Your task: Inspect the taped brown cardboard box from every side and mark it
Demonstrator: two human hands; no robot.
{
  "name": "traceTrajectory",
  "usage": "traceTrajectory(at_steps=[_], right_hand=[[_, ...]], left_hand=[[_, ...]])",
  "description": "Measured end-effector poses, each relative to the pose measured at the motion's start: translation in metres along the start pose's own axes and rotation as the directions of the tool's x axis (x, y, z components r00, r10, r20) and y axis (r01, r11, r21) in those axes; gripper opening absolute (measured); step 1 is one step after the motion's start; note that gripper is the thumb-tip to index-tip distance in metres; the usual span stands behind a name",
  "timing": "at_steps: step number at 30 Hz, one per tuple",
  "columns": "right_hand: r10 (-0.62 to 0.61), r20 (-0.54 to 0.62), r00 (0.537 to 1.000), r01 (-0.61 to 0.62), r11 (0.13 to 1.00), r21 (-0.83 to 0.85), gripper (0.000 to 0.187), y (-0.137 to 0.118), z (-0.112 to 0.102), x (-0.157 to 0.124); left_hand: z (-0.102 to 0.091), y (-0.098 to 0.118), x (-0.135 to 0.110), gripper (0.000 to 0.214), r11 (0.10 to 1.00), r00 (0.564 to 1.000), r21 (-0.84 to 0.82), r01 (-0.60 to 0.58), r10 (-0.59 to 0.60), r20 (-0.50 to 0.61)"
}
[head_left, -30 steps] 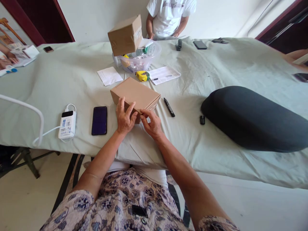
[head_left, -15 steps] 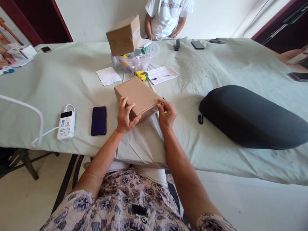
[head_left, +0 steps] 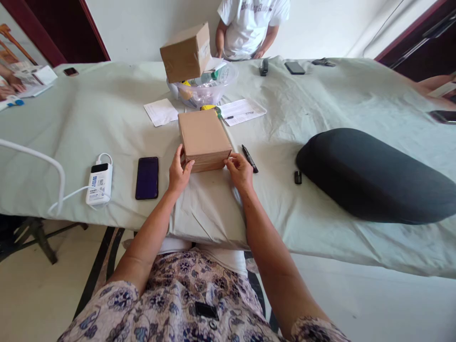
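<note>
A flat brown cardboard box [head_left: 204,137] lies on the pale green cloth-covered table [head_left: 107,118] in front of me. My left hand [head_left: 179,172] grips its near left corner, thumb on the front face. My right hand [head_left: 240,170] pinches its near right corner. The box sits square to me. A black marker [head_left: 250,158] lies just right of my right hand, and a dark phone [head_left: 147,177] lies left of my left hand.
A white power bank [head_left: 99,183] with a cable sits at the left. A clear bowl [head_left: 208,88] holds a second cardboard box [head_left: 185,51], with papers and a yellow tape measure [head_left: 211,109] beside it. A large black cushion [head_left: 377,175] fills the right. A person in a white shirt [head_left: 252,26] sits opposite.
The box has been turned from a diagonal position to square with me. My right hand moved from the near corner to the right corner, then back toward me with the box.
</note>
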State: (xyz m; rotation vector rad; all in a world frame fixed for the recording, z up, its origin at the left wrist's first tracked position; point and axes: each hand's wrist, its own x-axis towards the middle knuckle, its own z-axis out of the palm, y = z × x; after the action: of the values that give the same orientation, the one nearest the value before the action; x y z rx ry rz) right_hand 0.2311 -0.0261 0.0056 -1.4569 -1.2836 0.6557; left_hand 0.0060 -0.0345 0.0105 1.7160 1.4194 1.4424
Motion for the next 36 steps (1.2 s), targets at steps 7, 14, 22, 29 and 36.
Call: traceTrajectory(at_steps=[7,14,22,29,36], right_hand=[[-0.034,0.16,0.986,0.114,0.844,-0.525,0.013,-0.002,-0.005,-0.005],[-0.097,0.158,0.983,0.175,0.773,-0.61,0.031,-0.002,0.011,-0.017],[-0.079,-0.045,0.996,0.046,0.866,-0.498,0.061,-0.007,0.027,-0.025],[-0.18,0.039,0.983,0.184,0.944,-0.272,0.039,-0.004,0.01,-0.018],[-0.271,0.124,0.955,0.296,0.912,-0.285,0.026,-0.003,0.0,-0.012]], left_hand=[[-0.006,0.016,0.001,0.04,0.824,0.98,0.552,0.127,-0.192,0.061],[0.001,0.024,-0.006,0.035,0.737,0.98,0.672,0.078,-0.181,0.084],[0.014,0.024,-0.011,0.06,0.826,0.992,0.55,0.127,-0.109,-0.066],[0.003,0.02,-0.006,0.046,0.87,0.972,0.437,0.229,-0.227,-0.057],[-0.007,0.016,-0.001,0.036,0.872,0.973,0.439,0.215,-0.23,-0.021]])
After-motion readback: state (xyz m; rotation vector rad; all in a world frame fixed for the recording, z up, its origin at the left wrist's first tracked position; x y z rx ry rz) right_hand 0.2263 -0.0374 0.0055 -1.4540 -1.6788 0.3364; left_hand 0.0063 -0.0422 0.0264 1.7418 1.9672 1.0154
